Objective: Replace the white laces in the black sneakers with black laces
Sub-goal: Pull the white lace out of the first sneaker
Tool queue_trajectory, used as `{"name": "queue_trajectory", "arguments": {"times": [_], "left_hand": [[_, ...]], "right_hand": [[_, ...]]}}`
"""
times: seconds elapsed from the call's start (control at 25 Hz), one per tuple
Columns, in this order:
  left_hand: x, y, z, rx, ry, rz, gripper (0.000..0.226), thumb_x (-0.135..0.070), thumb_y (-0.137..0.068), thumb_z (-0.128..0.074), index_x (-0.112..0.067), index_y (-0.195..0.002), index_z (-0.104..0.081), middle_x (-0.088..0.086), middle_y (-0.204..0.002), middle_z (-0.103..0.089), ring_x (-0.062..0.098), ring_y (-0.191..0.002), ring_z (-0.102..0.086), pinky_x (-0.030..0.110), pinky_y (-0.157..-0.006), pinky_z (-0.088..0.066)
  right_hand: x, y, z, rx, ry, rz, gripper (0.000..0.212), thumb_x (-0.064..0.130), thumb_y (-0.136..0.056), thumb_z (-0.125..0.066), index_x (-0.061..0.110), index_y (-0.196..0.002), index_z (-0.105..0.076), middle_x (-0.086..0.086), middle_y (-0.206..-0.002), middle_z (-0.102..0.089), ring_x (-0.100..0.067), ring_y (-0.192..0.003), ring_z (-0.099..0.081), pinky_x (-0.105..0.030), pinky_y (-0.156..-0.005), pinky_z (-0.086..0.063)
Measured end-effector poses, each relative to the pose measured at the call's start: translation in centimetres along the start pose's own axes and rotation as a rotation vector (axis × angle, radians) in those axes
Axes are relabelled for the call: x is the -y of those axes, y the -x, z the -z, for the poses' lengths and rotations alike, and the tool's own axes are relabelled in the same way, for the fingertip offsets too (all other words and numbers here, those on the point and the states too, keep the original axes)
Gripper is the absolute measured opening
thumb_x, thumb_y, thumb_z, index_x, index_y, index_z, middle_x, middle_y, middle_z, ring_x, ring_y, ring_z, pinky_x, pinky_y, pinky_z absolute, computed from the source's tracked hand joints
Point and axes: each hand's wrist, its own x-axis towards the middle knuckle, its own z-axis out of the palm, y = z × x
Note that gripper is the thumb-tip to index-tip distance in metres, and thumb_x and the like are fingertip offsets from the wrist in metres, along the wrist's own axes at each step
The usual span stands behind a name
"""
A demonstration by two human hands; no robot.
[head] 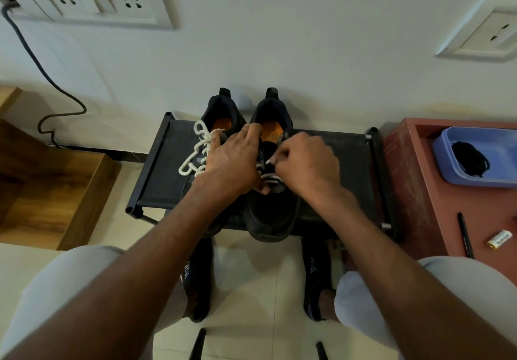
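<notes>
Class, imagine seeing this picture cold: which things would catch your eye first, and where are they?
First, the two hands meeting at the centre: the left hand rests on the right sneaker while the right hand pinches its white lace. Next, the loose white lace piled on the left sneaker. Lastly, black laces in the blue tray, far right.

Low black fabric rack on tiled floor, carrying two black sneakers side by side, heels toward the wall. Red tabletop to the right holds blue tray, pen, battery.
</notes>
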Motion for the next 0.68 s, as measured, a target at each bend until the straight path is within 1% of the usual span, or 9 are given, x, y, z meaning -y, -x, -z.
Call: {"name": "queue_trajectory", "arguments": {"times": [0.08, 0.16, 0.24, 0.32, 0.36, 0.44, 0.52, 0.6, 0.68], "left_hand": [[0.0, 0.0, 0.1, 0.013, -0.007, 0.007, 0.117, -0.055, -0.057, -0.094, -0.020, -0.148, -0.028, -0.003, -0.152, -0.047, 0.024, -0.143, -0.045, 0.056, -0.125, -0.008], [0.0, -0.1, 0.2, 0.014, -0.007, 0.005, 0.120, -0.055, -0.058, -0.094, -0.020, -0.150, -0.026, -0.003, -0.155, -0.045, 0.023, -0.144, -0.044, 0.057, -0.125, -0.007], [0.1, -0.1, 0.1, 0.006, -0.008, 0.005, 0.125, -0.056, -0.057, -0.094, -0.020, -0.153, -0.022, -0.004, -0.157, -0.042, 0.022, -0.145, -0.044, 0.057, -0.125, -0.007], [0.2, -0.1, 0.0, -0.001, -0.010, -0.001, 0.128, -0.056, -0.057, -0.094, -0.019, -0.154, -0.020, -0.004, -0.158, -0.040, 0.021, -0.144, -0.046, 0.056, -0.125, -0.007], [0.3, -0.1, -0.1, -0.005, -0.011, -0.003, 0.128, -0.056, -0.058, -0.094, -0.019, -0.154, -0.019, -0.004, -0.158, -0.040, 0.021, -0.144, -0.046, 0.056, -0.125, -0.007], [0.3, -0.1, -0.1, -0.003, -0.008, 0.003, 0.128, -0.057, -0.058, -0.093, -0.020, -0.155, -0.019, -0.005, -0.159, -0.040, 0.020, -0.144, -0.045, 0.056, -0.125, -0.007], [0.2, -0.1, 0.1, 0.012, -0.012, 0.008, 0.129, -0.059, -0.057, -0.093, -0.021, -0.155, -0.019, -0.004, -0.160, -0.040, 0.021, -0.146, -0.043, 0.056, -0.125, -0.007], [0.2, -0.2, 0.1, 0.012, -0.019, 0.009, 0.129, -0.060, -0.057, -0.092, -0.022, -0.156, -0.018, -0.004, -0.160, -0.040, 0.022, -0.146, -0.042, 0.057, -0.125, -0.006], [0.4, -0.2, 0.0, 0.011, -0.019, 0.008, 0.128, -0.060, -0.057, -0.092, -0.022, -0.155, -0.019, -0.005, -0.160, -0.040, 0.021, -0.146, -0.042, 0.056, -0.125, -0.006]], "right_hand": [[-0.6, -0.1, 1.4, -0.172, -0.018, -0.072, 0.009, 0.025, -0.094, -0.070, 0.025, -0.096, -0.078, 0.005, -0.085, -0.071, -0.015, -0.071, -0.067, -0.034, -0.067, -0.060], [-0.6, 0.1, 1.3, -0.227, 0.105, 0.017, 0.020, 0.019, -0.092, -0.072, 0.020, -0.112, -0.070, 0.000, -0.111, -0.062, -0.020, -0.089, -0.064, -0.036, -0.072, -0.058], [0.0, 0.4, -0.1, -0.084, 0.150, 0.163, 0.037, 0.021, -0.090, -0.077, 0.022, -0.125, -0.063, -0.003, -0.126, -0.046, -0.022, -0.105, -0.057, -0.036, -0.079, -0.057], [0.1, 0.5, -1.6, 0.079, 0.170, 0.209, 0.036, 0.030, -0.089, -0.081, 0.022, -0.121, -0.067, -0.004, -0.130, -0.043, -0.023, -0.108, -0.054, -0.039, -0.084, -0.057], [-0.1, 0.3, -2.0, 0.101, 0.181, 0.200, 0.031, 0.033, -0.090, -0.080, 0.021, -0.116, -0.070, -0.003, -0.129, -0.044, -0.023, -0.107, -0.055, -0.040, -0.084, -0.056], [-0.4, -0.2, -1.7, -0.040, 0.075, 0.137, 0.013, 0.031, -0.094, -0.075, 0.024, -0.105, -0.077, 0.000, -0.119, -0.051, -0.020, -0.100, -0.058, -0.033, -0.075, -0.053], [-0.6, -0.6, -0.3, -0.348, -0.210, -0.010, 0.006, 0.022, -0.096, -0.072, 0.023, -0.092, -0.077, 0.003, -0.109, -0.053, -0.017, -0.090, -0.060, -0.024, -0.064, -0.046], [-0.6, -0.8, 0.4, -0.567, -0.273, 0.023, 0.005, 0.016, -0.095, -0.071, 0.020, -0.094, -0.073, 0.002, -0.111, -0.051, -0.017, -0.095, -0.057, -0.025, -0.067, -0.051], [-0.1, -0.6, 0.0, -0.492, -0.116, 0.176, 0.022, 0.013, -0.091, -0.074, 0.019, -0.112, -0.071, -0.003, -0.125, -0.049, -0.021, -0.110, -0.051, -0.031, -0.082, -0.054]]}}
